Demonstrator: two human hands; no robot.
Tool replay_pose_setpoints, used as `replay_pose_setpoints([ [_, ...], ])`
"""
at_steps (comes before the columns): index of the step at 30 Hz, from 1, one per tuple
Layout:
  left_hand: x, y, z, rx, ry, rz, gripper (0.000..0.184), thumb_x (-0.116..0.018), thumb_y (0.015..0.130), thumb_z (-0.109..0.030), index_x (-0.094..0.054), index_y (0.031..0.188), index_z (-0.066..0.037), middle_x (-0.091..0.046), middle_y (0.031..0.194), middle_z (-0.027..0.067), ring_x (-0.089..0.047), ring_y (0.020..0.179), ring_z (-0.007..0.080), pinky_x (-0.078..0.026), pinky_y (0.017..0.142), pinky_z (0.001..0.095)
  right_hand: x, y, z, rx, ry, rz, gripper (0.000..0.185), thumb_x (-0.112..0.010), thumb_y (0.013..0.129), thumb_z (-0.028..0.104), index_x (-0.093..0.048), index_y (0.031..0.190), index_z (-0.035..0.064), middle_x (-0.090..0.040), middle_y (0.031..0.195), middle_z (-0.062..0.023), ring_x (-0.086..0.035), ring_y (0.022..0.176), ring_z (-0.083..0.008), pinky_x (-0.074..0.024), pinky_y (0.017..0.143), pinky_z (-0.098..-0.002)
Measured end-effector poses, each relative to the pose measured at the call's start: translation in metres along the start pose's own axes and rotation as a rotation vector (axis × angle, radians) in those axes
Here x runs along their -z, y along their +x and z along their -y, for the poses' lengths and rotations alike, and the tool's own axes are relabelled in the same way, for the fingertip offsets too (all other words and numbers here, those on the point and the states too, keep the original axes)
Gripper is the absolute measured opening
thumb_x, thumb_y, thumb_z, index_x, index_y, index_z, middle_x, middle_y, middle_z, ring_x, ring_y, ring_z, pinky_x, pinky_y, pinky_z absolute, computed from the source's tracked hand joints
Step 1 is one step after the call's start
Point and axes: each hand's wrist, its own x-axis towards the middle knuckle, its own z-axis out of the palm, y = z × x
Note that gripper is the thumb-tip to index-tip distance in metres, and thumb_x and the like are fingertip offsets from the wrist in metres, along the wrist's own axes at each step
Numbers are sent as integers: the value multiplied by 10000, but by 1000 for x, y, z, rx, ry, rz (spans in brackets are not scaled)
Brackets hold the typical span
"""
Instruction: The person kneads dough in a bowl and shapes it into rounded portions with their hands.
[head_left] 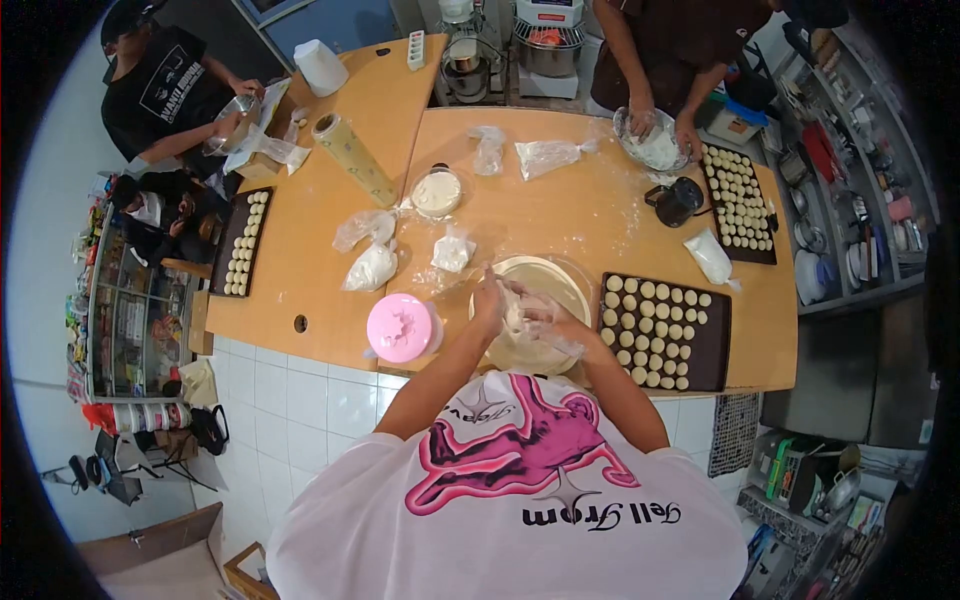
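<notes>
Both my hands are together above a wide, pale bowl (575, 285) at the table's front edge. My left hand (487, 303) closes on one side of a clear plastic bag (516, 318) with whitish stuff in it. My right hand (550, 318) is wrapped round the bag's other side, its loose end hanging below. The fingers partly hide what is inside. Right of the bowl lies a dark tray (712, 345) with rows of small round dough balls (647, 326). A pink lidded container (402, 325) stands to the left.
White-filled plastic bags (372, 268), a small bowl of white powder (437, 192) and a film roll (355, 160) lie left of centre. A dark jug (678, 202) stands right. Two co-workers handle bowls across the table; another person sits far left. More dough trays (740, 205) lie at the sides.
</notes>
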Motion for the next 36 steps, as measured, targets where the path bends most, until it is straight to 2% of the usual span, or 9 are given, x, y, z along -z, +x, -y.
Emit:
replay_pose_setpoints([
  [6, -1, -7, -13, 45, -322, 136, 590, -227, 948, -559, -359, 565, -129, -380, 473, 45, -427, 439, 177, -439, 454, 315, -13, 0, 12, -283, 66, -142, 585, -644, 800, 71, -350, 1305, 63, -524, 1122, -125, -581, 1000, -227, -539, 788, -387],
  [12, -2, 6, -14, -78, 243, 569, 693, -128, 919, -624, -558, 783, -98, -505, 595, 31, -460, 518, 131, -394, 442, 267, -10, 13, 13, -267, -79, -44, 547, -634, 779, 52, -388, 1267, 39, -577, 1036, -128, -596, 970, -240, -551, 778, -421],
  [16, -10, -14, -53, -217, 464, 896, 820, -25, 878, -672, -486, 1276, -124, -547, 1182, 79, -516, 993, 202, -405, 864, 325, -14, 15, 21, -122, 81, -403, 439, -638, 776, 61, -467, 1179, 46, -601, 957, -119, -614, 857, -223, -541, 687, -355],
  [17, -14, -20, -58, -319, 544, 921, 825, -12, 875, -671, -398, 1370, -137, -400, 1388, 73, -327, 1280, 235, -262, 1044, 393, -19, 14, 25, -120, 59, -448, 404, -645, 777, 77, -490, 1149, 50, -610, 917, -108, -617, 816, -216, -529, 659, -330],
  [20, -20, -31, -61, -136, 418, 869, 831, -8, 880, -659, -418, 1353, -112, -360, 1421, 95, -207, 1363, 243, -179, 1091, 444, -9, 27, 14, -100, -376, -610, 280, -668, 781, 141, -566, 1029, 57, -618, 770, -66, -603, 675, -183, -482, 577, -295],
  [24, -13, -12, -48, -416, 434, 560, 700, -149, 937, -565, -469, 1300, -60, -480, 1308, 140, -420, 1224, 264, -322, 1014, 393, -24, 25, 28, -96, -797, -652, 444, -702, 731, 347, -611, 998, 5, -660, 831, -151, -637, 715, -287, -492, 647, -378],
  [27, -5, 4, -24, -578, 404, 430, 505, -337, 965, -415, -514, 1233, -26, -589, 1140, 151, -553, 1062, 244, -414, 914, 332, -10, 31, 2, 262, -1048, -793, 189, -675, 763, 201, -632, 770, 17, -641, 686, -164, -636, 632, -295, -485, 583, -380],
  [29, -14, -32, -27, -727, 508, 362, 380, -452, 951, -306, -556, 1163, -8, -644, 991, 143, -607, 945, 214, -455, 833, 295, -17, 27, 9, 59, -1159, -824, 208, -668, 754, 181, -621, 858, 7, -634, 761, -219, -637, 722, -332, -489, 634, -378],
  [36, -14, -17, -24, -388, 459, 370, 373, -520, 916, -327, -570, 1076, 7, -624, 926, 103, -615, 859, 152, -473, 731, 294, -21, 16, 15, -18, -885, -305, 515, -705, 731, 218, -506, 1120, -54, -620, 994, -186, -617, 881, -217, -480, 738, -337],
])
